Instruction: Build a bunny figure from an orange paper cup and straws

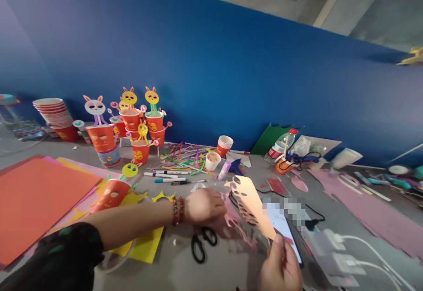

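My right hand (pixel 280 268) is at the bottom edge, pinching the lower end of a long orange paper cutout (pixel 253 205) with holes cut in it. The cutout sticks up and to the left over a phone (pixel 284 230). My left hand (pixel 205 206) reaches across the table, fingers curled down onto pink paper scraps (pixel 235 225); whether it grips them is hidden. A red bead bracelet sits on that wrist. Black scissors (pixel 202 240) lie just below the left hand.
Red paper cups with bunny toppers (pixel 132 123) stand at the back left beside a cup stack (pixel 57 117). Orange and yellow sheets (pixel 36 198) cover the left. Markers and coloured straws (pixel 180 161), a glue gun (pixel 291 161), white chargers with cables (pixel 340 260) and pink paper (pixel 370 211) lie around.
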Tool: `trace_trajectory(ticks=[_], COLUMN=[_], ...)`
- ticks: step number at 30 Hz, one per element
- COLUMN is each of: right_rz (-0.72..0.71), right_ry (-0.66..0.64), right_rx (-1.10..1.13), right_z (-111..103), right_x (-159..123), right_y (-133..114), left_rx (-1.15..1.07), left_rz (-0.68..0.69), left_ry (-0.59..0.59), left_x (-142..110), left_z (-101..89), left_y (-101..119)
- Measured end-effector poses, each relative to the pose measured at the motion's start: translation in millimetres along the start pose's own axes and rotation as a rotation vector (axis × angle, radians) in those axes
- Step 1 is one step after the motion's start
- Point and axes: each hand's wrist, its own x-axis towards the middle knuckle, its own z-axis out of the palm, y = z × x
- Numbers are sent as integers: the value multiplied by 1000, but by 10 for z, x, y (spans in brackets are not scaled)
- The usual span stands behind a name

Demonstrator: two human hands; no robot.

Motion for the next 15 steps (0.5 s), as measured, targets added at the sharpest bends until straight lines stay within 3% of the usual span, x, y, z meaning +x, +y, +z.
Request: trace_trajectory(ticks=[1,3,6,8,10,15], right_rz=[-37,-153,-380,-520,-607,-696], right_ry=[20,-19,-255,-439,-612,-757], right_rx=[-17,-41,-47,-28,-1,2], right_z=[-12,-24,0,30,47,21], right_x=[4,16,39,56,71,0], right_y=[-6,-46,-148,-218,-284,-516], left_rx=[-19,-125,-264,-355,-433,-197], left_rz=[-23,-200,-543,-803,-953,-893], left_ry=[39,250,518,598,664,593], left_x=[-51,-206,-533,-789,-1057,-1601], left_z=[-133,-441,-885,-1098,-1231,-1278], left_y=[-15,-57,-115,-105,-39,287])
